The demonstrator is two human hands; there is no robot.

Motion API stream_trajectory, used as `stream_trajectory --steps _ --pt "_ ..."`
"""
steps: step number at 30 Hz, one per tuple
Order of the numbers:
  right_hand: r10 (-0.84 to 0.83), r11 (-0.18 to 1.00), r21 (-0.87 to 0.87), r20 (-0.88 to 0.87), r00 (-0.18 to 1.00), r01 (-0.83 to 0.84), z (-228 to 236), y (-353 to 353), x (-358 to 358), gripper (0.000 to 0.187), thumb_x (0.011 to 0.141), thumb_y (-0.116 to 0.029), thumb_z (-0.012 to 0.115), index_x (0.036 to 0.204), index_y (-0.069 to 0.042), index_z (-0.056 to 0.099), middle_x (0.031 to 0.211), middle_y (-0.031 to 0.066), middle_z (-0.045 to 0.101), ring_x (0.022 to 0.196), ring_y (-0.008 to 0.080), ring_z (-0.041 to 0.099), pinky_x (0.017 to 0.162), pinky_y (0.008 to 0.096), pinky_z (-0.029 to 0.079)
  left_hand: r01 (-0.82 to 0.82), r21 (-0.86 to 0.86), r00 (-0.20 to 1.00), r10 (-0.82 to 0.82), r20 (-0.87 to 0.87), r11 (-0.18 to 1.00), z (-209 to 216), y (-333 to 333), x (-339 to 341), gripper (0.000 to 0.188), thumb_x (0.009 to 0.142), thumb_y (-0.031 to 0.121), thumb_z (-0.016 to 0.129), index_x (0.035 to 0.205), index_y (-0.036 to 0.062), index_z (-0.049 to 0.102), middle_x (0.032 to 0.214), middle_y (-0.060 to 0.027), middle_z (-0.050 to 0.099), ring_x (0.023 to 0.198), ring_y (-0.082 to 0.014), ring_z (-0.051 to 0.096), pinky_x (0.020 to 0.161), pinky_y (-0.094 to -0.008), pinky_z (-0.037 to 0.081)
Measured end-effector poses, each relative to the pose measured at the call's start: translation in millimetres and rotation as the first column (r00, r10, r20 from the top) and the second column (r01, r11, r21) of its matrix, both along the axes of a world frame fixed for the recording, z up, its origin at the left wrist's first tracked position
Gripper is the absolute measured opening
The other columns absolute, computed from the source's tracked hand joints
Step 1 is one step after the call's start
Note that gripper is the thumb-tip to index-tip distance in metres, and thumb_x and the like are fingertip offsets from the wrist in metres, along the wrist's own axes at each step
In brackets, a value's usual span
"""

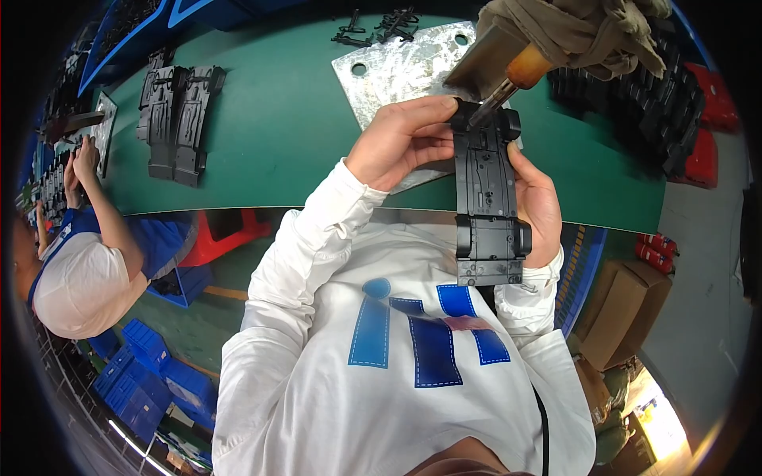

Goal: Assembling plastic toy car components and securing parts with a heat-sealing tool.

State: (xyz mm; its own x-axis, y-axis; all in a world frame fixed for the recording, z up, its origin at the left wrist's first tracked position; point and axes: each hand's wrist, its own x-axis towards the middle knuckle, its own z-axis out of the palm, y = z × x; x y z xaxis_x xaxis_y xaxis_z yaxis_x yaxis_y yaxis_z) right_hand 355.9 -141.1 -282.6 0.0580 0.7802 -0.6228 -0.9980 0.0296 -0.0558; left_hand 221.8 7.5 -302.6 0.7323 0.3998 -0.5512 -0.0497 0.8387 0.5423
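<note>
I hold a long black molded plastic part [486,190] upright in front of my chest, over the table's near edge. My left hand [405,139] pinches its upper left corner, the thumb on top and the fingers curled. Along its right side, my right hand [540,202] grips the edge, with some fingers hidden behind it. A metal-shafted tool with an orange-brown handle [527,67], like a soldering iron, points down at the part's top end. Its tip overlaps the part there; whether they touch I cannot tell. Brown cloth [587,32] is wrapped around the tool's mounting.
A worn metal plate [397,71] lies on the green table [270,103]. Similar black parts [181,119] rest at left, more [627,111] are piled at right. Small black pieces [397,24] sit at the back. A co-worker [87,270] works at left, beside a red stool [226,236].
</note>
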Motion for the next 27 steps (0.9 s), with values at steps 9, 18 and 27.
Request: stream_trajectory --steps 9,18,27 --pt "-0.009 1.000 -0.014 0.050 0.999 0.009 -0.1 -0.1 -0.4 0.023 0.098 -0.015 0.054 0.117 -0.002 0.058 0.110 0.0147 0.068 0.095 0.0264 0.069 0.084 0.0411 0.058 -0.009 0.009 1.000 0.009 -0.013 1.000 1.9 -1.0 0.1 0.035 0.092 0.019 0.066 0.119 -0.0024 0.062 0.090 -0.0072 0.066 0.078 -0.0126 0.063 0.073 -0.0253 0.056" --pt "-0.009 0.999 -0.044 0.028 1.000 0.010 0.1 0.3 1.2 0.025 0.098 -0.016 0.054 0.118 -0.002 0.058 0.110 0.0157 0.068 0.094 0.0272 0.070 0.083 0.0418 0.059 -0.010 0.005 1.000 0.010 -0.016 1.000 2.1 -1.1 1.3 0.034 0.091 0.019 0.067 0.118 -0.0019 0.063 0.088 -0.0065 0.065 0.077 -0.0123 0.063 0.073 -0.0259 0.056" --pt "0.008 0.999 -0.050 0.030 1.000 -0.006 -1.2 -0.7 3.0 0.024 0.098 -0.016 0.053 0.117 -0.001 0.059 0.108 0.0156 0.069 0.093 0.0271 0.070 0.082 0.0423 0.059 -0.008 -0.001 1.000 0.008 -0.024 1.000 2.6 -1.0 2.5 0.034 0.091 0.019 0.067 0.118 -0.0019 0.063 0.088 -0.0063 0.065 0.078 -0.0126 0.063 0.074 -0.0261 0.056"
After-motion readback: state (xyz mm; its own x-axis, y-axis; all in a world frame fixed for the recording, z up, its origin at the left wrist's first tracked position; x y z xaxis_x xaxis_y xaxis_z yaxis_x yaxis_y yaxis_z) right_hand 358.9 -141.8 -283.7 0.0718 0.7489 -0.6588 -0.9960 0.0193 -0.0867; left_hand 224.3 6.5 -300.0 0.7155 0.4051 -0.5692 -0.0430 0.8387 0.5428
